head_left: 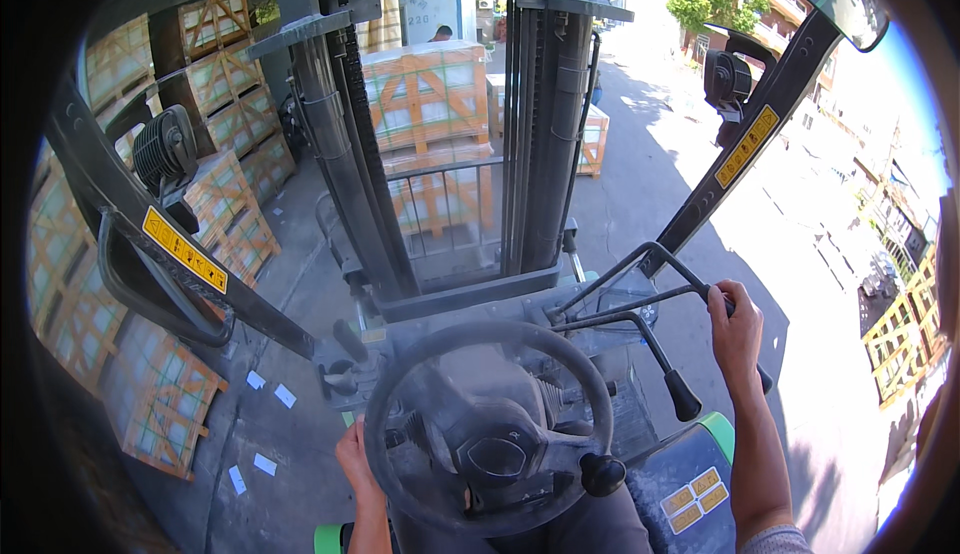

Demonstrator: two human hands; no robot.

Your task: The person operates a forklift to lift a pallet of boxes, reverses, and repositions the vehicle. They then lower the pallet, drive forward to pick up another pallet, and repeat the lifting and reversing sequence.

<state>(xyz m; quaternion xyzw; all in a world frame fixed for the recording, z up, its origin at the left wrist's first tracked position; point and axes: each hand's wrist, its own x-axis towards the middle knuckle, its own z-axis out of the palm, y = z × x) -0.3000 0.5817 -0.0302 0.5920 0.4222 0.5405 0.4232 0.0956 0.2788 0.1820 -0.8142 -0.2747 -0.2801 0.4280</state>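
Observation:
In a forklift cab, the dark, dusty steering wheel (490, 332) with its round spinner knob (602, 474) is in front of me. My left hand (355, 454) is closed at the wheel's left rim, with some of its fingers hidden there. To the right, my right hand (737, 329) wraps round the top of a black control lever (690, 272). Another bent lever with a black grip (683, 396) stands beside it, untouched. Ahead rises the mast (560, 104), and behind its bars are stacked wooden crates (425, 99).
More crates (160, 394) line the left side, with white papers (285, 395) on the ground near them. Cab posts carry lamps (165, 144). Part of a person's head (441, 33) shows beyond the stacked crates. Yellowish wooden frames (905, 339) stand at the far right.

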